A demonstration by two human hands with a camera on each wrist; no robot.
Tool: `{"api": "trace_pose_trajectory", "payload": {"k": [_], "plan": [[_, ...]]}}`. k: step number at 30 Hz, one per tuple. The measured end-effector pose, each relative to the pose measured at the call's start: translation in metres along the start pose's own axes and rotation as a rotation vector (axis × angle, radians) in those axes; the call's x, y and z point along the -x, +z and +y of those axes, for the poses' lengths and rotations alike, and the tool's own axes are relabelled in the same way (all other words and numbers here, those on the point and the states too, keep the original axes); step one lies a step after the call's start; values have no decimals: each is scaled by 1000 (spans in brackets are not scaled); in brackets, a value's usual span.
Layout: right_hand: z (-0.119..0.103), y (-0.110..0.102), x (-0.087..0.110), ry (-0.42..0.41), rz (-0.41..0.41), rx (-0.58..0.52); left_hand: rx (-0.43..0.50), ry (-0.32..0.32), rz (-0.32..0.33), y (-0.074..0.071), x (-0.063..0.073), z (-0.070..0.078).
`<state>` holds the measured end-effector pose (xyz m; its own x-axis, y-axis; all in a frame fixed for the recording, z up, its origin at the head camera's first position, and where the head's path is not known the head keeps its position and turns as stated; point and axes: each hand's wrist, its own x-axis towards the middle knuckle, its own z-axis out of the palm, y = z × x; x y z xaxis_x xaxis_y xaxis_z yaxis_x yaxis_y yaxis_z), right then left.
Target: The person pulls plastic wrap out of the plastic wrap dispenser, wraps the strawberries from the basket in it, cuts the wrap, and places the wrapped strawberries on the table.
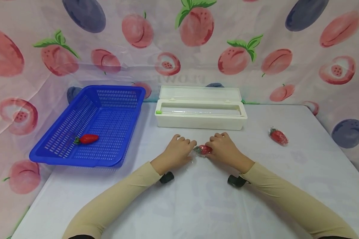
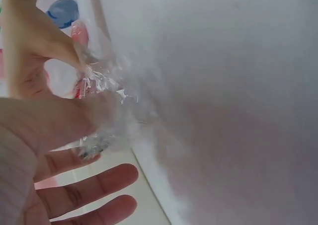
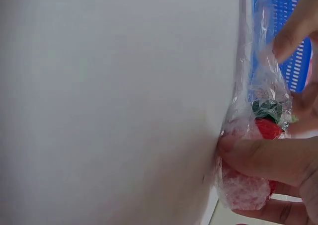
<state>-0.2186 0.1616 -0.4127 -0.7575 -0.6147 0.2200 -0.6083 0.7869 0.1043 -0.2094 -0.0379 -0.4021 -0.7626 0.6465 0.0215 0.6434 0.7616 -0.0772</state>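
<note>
Between both hands, at the middle of the table, is a red strawberry (image 1: 204, 149) with a green leafy top, partly covered in clear plastic wrap (image 3: 238, 190). My right hand (image 1: 225, 151) grips the strawberry's body, its thumb pressing the film against it in the right wrist view. At the leafy end, my left hand (image 1: 178, 149) pinches loose film between thumb and forefinger. Its other fingers (image 2: 94, 187) stretch out apart from the fruit. Crinkled, shiny film hides most of the strawberry in the left wrist view.
A white wrap dispenser (image 1: 200, 122) with its lid raised stands behind the hands. On the left, a blue basket (image 1: 131, 132) holds an unwrapped strawberry (image 1: 88, 139). A wrapped strawberry (image 1: 278, 136) lies on the white-covered table (image 1: 197, 212) at right. A fruit-print cloth (image 1: 167, 33) hangs behind.
</note>
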Motion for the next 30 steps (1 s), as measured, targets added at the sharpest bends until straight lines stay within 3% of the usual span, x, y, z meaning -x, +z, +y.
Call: {"api": "trace_pose_trajectory", "payload": {"k": [7, 14, 21, 30], "plan": [[-8, 1, -2, -14, 10, -60, -15, 3, 46, 7, -12, 2], [-9, -2, 0, 6, -74, -60, -63, -29, -3, 6, -17, 4], [-16, 1, -3, 82, -57, -38, -37, -52, -13, 8, -22, 7], [-17, 0, -3, 90, -103, -1, -27, 26, -104, 8, -18, 4]]}}
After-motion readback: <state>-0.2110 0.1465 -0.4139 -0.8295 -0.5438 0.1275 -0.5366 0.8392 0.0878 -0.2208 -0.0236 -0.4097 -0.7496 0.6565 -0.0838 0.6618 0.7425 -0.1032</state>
